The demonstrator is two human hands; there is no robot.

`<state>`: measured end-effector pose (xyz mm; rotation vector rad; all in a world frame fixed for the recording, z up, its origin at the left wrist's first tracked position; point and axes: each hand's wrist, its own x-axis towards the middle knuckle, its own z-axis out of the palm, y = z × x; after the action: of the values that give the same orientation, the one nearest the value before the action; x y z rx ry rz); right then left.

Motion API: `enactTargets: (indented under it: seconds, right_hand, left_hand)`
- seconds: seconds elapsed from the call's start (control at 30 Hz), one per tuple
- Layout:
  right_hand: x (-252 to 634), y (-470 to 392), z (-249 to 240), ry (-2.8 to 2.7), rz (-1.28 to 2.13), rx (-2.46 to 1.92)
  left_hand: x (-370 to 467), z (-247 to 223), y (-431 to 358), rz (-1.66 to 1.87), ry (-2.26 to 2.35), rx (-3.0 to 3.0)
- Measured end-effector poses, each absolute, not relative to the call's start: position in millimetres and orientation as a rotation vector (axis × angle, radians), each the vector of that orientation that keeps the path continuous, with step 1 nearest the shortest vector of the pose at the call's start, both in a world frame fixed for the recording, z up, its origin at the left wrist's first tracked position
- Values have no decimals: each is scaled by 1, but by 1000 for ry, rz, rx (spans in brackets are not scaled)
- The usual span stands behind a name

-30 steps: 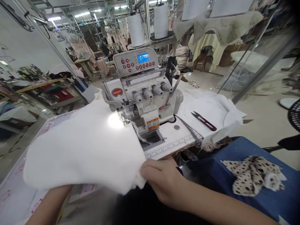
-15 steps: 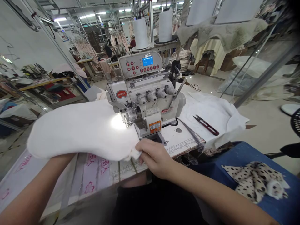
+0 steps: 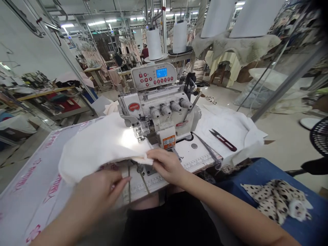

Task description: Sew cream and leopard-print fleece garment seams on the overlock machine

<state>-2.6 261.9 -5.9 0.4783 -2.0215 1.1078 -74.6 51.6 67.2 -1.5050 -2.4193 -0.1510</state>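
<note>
A white piece of soft fabric (image 3: 94,143) lies at the left of an overlock sewing machine (image 3: 159,106), its edge under the lit presser foot (image 3: 139,136). My right hand (image 3: 167,165) pinches the fabric's near corner, just in front of the machine. My left hand (image 3: 102,186) is in front of the fabric's near edge, fingers curled in and thumb close to them. It is blurred by motion, and I see nothing between its fingertips. The fabric's near edge is lifted, and part of the machine bed (image 3: 143,181) with its ruler marks shows below.
Thread snips (image 3: 222,139) with dark handles lie on white cloth (image 3: 230,124) right of the machine. A spotted cloth (image 3: 276,200) rests on a blue surface (image 3: 246,174) at lower right. Thread cones (image 3: 154,44) stand behind. A black fan (image 3: 319,140) is at far right.
My left hand has come out from under the fabric and moved right and towards me. The fabric's left end has shifted right and folded down. My right hand keeps its pinch on the corner.
</note>
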Motion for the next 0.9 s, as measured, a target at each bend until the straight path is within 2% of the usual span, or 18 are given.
enactTargets:
  seconds: [0.1, 0.2, 0.33, 0.5, 0.7, 0.9]
  right_hand:
    - [0, 261, -6, -1989, 1070, 496]
    - [2, 260, -3, -1964, 1079, 494]
    - [5, 258, 0, -1948, 1094, 491]
    - [6, 258, 2, -1966, 1111, 432]
    - [6, 259, 7, -1981, 948, 498]
    - [8, 259, 2, -2002, 782, 497]
  left_hand:
    - [-45, 72, 67, -342, -2059, -1641]
    - [-48, 70, 87, -234, -1862, -1552]
    - [-69, 62, 100, -104, -1869, -1589]
    - [-74, 58, 98, -211, -1905, -1594]
    - [-77, 58, 94, -312, -1927, -1657]
    - [-77, 54, 82, -27, -1949, -1519]
